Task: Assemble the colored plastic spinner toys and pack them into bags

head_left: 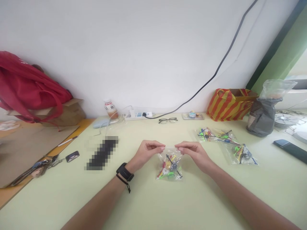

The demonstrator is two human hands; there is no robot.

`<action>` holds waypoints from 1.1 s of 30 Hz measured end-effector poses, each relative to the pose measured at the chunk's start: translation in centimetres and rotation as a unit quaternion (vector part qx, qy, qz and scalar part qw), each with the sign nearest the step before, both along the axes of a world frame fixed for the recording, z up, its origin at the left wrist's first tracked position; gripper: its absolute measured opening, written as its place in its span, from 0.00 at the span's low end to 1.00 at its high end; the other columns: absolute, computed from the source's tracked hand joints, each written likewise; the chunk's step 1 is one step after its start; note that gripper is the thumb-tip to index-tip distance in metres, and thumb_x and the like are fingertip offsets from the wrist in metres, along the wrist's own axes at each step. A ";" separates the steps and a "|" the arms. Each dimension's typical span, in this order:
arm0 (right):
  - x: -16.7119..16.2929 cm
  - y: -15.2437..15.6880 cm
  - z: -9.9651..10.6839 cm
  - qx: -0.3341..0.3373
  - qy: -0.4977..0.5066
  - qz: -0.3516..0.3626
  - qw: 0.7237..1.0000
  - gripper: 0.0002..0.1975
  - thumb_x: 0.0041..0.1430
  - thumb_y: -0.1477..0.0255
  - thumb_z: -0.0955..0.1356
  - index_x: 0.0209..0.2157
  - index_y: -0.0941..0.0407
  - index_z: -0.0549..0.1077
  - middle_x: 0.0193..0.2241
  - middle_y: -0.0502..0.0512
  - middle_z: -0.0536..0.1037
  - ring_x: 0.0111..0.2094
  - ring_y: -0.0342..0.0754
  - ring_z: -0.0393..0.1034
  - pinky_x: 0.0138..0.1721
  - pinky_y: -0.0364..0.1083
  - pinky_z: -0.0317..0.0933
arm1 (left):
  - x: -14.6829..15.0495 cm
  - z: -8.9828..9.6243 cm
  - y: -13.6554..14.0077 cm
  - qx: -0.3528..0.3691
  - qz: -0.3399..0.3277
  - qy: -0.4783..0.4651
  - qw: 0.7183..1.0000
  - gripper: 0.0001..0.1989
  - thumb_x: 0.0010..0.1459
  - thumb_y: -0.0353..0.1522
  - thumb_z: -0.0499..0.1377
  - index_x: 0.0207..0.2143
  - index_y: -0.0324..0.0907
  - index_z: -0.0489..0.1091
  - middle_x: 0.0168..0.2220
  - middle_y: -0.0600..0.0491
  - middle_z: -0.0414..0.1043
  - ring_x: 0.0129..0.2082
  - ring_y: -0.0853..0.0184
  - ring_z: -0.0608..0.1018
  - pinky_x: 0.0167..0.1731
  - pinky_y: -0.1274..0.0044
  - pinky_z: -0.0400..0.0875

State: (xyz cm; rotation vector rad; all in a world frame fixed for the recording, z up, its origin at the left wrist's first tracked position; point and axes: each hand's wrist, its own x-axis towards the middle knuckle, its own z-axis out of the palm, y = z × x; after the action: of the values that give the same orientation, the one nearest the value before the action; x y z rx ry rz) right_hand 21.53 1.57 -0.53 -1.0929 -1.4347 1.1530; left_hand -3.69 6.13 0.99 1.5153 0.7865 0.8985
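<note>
A clear plastic bag (169,166) of small colourful plastic parts is in front of me, its top edge stretched between my hands. The parts inside are red, yellow, green, white, blue and black, some of them thin rods. My left hand (150,151), with a black watch on the wrist, pinches the bag's upper left corner. At the upper right corner, my right hand (193,151) pinches the same edge between thumb and fingers. Whether the bag's mouth is sealed I cannot tell.
Similar filled bags (242,154) lie to the right, near a phone (291,150) and a grey bag (261,118). Glasses (168,120), a power strip (137,115) and a bottle (111,110) stand along the wall. Keys (49,161) lie at left.
</note>
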 end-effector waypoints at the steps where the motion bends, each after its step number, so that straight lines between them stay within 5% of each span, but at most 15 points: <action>1: -0.1 0.0 0.0 0.004 -0.005 -0.001 1.000 0.16 0.57 0.57 0.74 0.41 0.53 0.85 0.35 0.56 0.82 0.37 0.52 0.73 0.41 0.50 0.69 | 0.0 0.0 0.0 0.007 0.003 0.002 1.000 0.12 0.56 0.37 0.71 0.40 0.39 0.83 0.39 0.46 0.83 0.38 0.63 0.81 0.40 0.75 0.75; 5: -0.3 0.1 -0.2 0.011 -0.020 -0.019 1.000 0.21 0.56 0.55 0.75 0.45 0.54 0.82 0.32 0.54 0.81 0.35 0.50 0.74 0.40 0.50 0.69 | 0.0 -0.4 0.3 0.023 0.028 0.021 0.999 0.18 0.53 0.37 0.73 0.45 0.39 0.81 0.39 0.47 0.82 0.38 0.64 0.81 0.42 0.74 0.76; 10: -0.4 0.1 0.1 0.017 -0.041 -0.020 0.999 0.17 0.58 0.55 0.74 0.37 0.54 0.81 0.35 0.56 0.82 0.36 0.51 0.75 0.40 0.49 0.68 | -0.1 -0.7 0.6 0.061 0.039 0.062 0.995 0.12 0.56 0.38 0.70 0.34 0.38 0.80 0.34 0.48 0.81 0.33 0.66 0.80 0.37 0.76 0.75; 22: -0.2 -0.1 0.2 -0.026 0.031 -0.032 0.999 0.12 0.53 0.60 0.77 0.36 0.52 0.85 0.36 0.56 0.85 0.40 0.54 0.78 0.45 0.51 0.70 | -0.5 -0.7 0.7 -0.017 0.033 -0.004 0.999 0.09 0.53 0.34 0.72 0.36 0.39 0.84 0.30 0.49 0.81 0.30 0.66 0.79 0.35 0.77 0.75; 30: -0.3 -0.1 0.0 0.035 -0.033 -0.038 0.998 0.12 0.57 0.60 0.75 0.39 0.53 0.83 0.36 0.56 0.84 0.38 0.53 0.77 0.44 0.52 0.70 | -0.3 -0.6 0.6 0.028 0.038 0.021 0.999 0.18 0.53 0.37 0.73 0.45 0.40 0.82 0.37 0.48 0.82 0.36 0.65 0.81 0.40 0.75 0.77; 33: -0.4 0.0 -0.1 0.072 -0.105 -0.054 0.990 0.11 0.60 0.61 0.73 0.39 0.53 0.81 0.36 0.56 0.84 0.38 0.53 0.77 0.44 0.52 0.70 | -0.4 -0.6 0.7 0.069 0.036 0.060 0.995 0.13 0.56 0.38 0.71 0.41 0.39 0.82 0.38 0.46 0.83 0.38 0.63 0.81 0.41 0.74 0.77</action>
State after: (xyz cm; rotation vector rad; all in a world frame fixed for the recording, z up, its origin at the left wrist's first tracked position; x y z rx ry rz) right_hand 21.16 1.61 -0.67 -1.2019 -1.5745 0.8649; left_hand -4.05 6.81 0.38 1.6838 0.8864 0.9372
